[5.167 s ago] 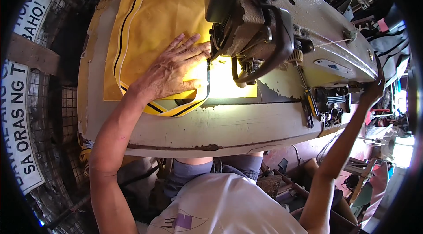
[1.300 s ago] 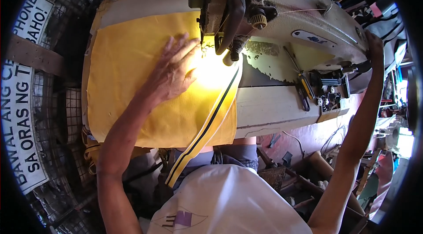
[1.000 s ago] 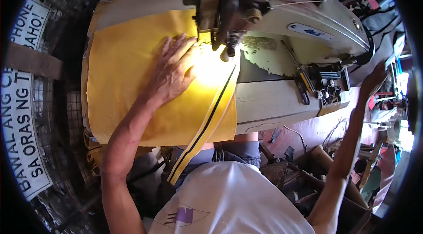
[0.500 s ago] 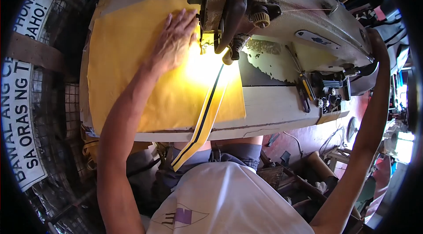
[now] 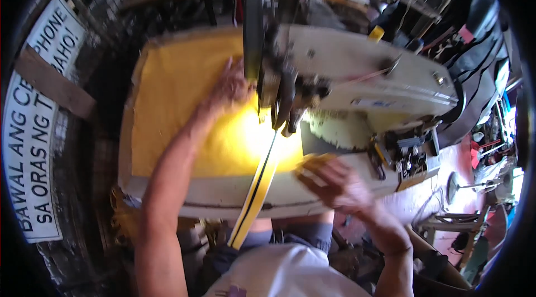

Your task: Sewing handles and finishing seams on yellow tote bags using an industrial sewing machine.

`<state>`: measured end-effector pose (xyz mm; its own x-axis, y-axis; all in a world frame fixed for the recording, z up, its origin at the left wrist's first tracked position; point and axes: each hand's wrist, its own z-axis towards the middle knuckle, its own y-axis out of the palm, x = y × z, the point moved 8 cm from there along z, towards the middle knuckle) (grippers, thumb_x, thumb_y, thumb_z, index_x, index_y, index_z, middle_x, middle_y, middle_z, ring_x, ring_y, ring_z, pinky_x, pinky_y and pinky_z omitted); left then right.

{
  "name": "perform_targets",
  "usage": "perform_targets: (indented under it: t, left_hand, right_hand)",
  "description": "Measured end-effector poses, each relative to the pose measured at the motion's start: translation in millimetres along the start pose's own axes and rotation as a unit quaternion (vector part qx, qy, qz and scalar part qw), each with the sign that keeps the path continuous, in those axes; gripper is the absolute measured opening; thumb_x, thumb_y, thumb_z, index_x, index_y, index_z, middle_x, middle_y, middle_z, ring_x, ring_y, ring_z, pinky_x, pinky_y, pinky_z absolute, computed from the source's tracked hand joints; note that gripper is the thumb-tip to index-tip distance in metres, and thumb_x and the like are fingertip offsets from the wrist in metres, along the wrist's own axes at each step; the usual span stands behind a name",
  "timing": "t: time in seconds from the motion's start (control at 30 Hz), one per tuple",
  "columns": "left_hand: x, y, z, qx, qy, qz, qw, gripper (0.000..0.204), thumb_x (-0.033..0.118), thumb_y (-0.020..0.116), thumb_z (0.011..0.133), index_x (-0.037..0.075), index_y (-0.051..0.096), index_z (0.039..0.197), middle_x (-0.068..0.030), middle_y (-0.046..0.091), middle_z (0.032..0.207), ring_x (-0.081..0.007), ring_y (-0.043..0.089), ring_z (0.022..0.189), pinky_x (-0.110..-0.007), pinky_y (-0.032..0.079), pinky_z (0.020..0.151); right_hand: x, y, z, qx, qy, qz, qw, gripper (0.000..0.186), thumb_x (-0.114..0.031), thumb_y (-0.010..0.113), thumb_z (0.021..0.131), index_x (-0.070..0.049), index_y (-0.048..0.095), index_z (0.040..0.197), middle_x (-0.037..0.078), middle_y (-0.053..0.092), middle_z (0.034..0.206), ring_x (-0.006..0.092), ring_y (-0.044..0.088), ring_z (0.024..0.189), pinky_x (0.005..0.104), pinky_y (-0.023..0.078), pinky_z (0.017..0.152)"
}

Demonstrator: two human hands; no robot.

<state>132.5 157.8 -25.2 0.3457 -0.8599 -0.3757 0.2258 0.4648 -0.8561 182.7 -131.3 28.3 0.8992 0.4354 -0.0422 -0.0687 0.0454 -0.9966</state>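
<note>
Though largely covered, tabletop point(image 5: 206, 193): shows pale. Sewing machine point(image 5: 340, 68): stands across it, beige. Yellow cloth point(image 5: 164, 107): lies flat, reaching under the machine. Striped strap point(image 5: 255, 189): trails over the front edge. Left hand point(image 5: 229, 86): rests on the cloth, unclenched. Right hand point(image 5: 336, 181): hovers near its front right corner, grip too blurred to judge.

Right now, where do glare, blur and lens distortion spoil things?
Head view: glare whites out part of the yellow fabric sheet near the dark metal sewing-machine head; blur smears the bare right hand and softens the bare left hand; fisheye distortion bows the front edge of the pale worn tabletop.
</note>
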Motion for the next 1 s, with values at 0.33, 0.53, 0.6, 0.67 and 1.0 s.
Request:
perform_targets:
  t: [0.33,0.53,0.6,0.67,1.0]
  left_hand:
    - [-3,-66,-20,0.047,-0.188,-0.106,0.975,0.057,0.019,0.061,0.084,-0.003,0.045,0.134,-0.0210,0.041,0.142,-0.0364,0.037,0.133,-0.049,0.026,0.113]
    - [93,-143,-101,-0.011,-0.257,-0.331,0.908,0.058,0.037,0.068,0.081,-0.004,0.055,0.119,-0.0224,0.054,0.116,-0.0388,0.050,0.110,-0.047,0.040,0.096]
    - [121,-164,-102,0.007,-0.232,-0.253,0.939,0.056,0.035,0.068,0.079,-0.004,0.055,0.117,-0.0206,0.050,0.119,-0.0369,0.047,0.112,-0.049,0.039,0.096]
    - [131,-169,-102,-0.006,-0.232,-0.225,0.946,0.053,0.024,0.067,0.077,-0.003,0.052,0.120,-0.0186,0.049,0.120,-0.0349,0.047,0.110,-0.046,0.039,0.095]
    - [101,-174,-135,-0.008,-0.259,-0.274,0.926,0.018,0.004,0.059,0.083,0.000,0.063,0.100,-0.0141,0.057,0.091,-0.0323,0.055,0.088,-0.041,0.047,0.078]
  right_hand:
    - [24,11,68,0.165,0.003,0.081,0.983,0.049,-0.017,0.062,0.077,-0.011,0.056,0.125,0.008,0.061,0.115,0.0250,0.057,0.103,0.0401,0.044,0.093]
    - [30,24,62,0.227,0.032,0.089,0.969,0.041,-0.009,0.062,0.076,-0.004,0.058,0.116,0.016,0.059,0.111,0.0284,0.059,0.101,0.0378,0.051,0.086]
    - [36,18,60,0.238,0.071,0.111,0.962,0.035,-0.004,0.064,0.075,-0.001,0.059,0.110,0.016,0.059,0.105,0.0320,0.061,0.094,0.0369,0.053,0.077]
    - [35,-3,52,0.315,0.071,0.069,0.944,0.032,-0.001,0.064,0.076,0.001,0.060,0.107,0.017,0.059,0.103,0.0340,0.060,0.091,0.0386,0.053,0.075]
    - [91,-5,13,0.400,0.283,0.000,0.872,0.031,0.004,0.060,0.075,0.000,0.062,0.106,0.019,0.055,0.121,0.0378,0.051,0.119,0.0442,0.044,0.099]
